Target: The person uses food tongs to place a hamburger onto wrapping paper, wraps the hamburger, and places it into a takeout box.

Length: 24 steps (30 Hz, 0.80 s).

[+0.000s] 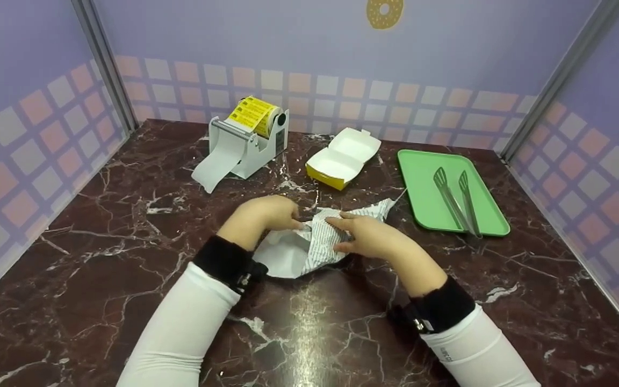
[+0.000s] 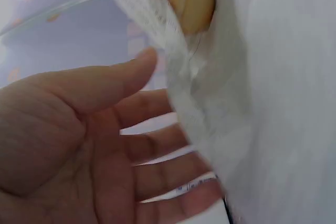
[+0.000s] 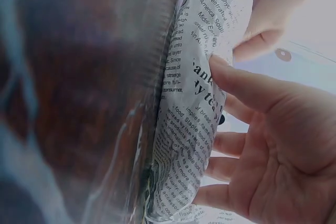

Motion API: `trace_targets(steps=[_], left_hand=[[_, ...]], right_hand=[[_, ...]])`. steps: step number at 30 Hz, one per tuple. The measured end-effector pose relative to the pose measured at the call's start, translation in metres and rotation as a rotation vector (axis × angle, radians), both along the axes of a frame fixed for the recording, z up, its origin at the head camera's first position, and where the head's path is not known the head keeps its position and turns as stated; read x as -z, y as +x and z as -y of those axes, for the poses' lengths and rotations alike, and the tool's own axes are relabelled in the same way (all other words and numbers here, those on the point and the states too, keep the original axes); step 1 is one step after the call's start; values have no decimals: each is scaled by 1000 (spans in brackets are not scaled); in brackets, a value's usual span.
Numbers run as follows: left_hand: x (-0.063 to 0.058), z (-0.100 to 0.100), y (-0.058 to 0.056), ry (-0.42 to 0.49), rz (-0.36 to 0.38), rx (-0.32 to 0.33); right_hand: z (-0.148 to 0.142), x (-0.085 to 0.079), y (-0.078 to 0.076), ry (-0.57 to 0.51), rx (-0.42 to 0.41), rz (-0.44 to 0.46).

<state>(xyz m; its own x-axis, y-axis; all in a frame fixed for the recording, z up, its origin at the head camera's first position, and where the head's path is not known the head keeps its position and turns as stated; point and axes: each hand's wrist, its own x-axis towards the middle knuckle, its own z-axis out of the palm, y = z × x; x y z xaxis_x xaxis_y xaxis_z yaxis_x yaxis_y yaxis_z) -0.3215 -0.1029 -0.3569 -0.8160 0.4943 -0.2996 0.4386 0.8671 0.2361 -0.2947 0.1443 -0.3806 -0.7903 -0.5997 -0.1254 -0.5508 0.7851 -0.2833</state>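
A sheet of printed wrapping paper point(image 1: 324, 242) lies on the dark table, its right side folded over and its white inner side showing at the left. Inside the paper is a filled bun point(image 2: 191, 1), with red and green bits visible in the left wrist view. My left hand point(image 1: 272, 212) is at the paper's far left edge, its loosely spread fingers reaching behind the edge. The right hand point(image 1: 371, 235) rests on the folded part; its thumb touches the printed side point(image 3: 191, 108), and its extended fingertips are partly hidden behind the paper.
Behind the hands stand a label dispenser point(image 1: 258, 142) with a yellow roll and an opened white-and-yellow takeaway box point(image 1: 336, 164). At the right lies a green tray point(image 1: 422, 204) bearing metal tongs point(image 1: 452, 203). Patterned walls point(image 1: 320, 91) enclose the table.
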Motion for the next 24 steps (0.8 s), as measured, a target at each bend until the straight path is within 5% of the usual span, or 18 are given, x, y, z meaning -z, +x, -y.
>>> trace_targets(steps=[8, 16, 19, 24], left_hand=[[0, 37, -3, 62, 315, -45], [6, 42, -6, 129, 468, -38], [5, 33, -3, 142, 407, 5], [-5, 19, 5, 177, 104, 96]], right_hand=[[-2, 1, 0, -15, 2, -2], [-9, -2, -3, 17, -22, 22], [-13, 0, -6, -11, -23, 48], [-18, 2, -12, -44, -39, 59]])
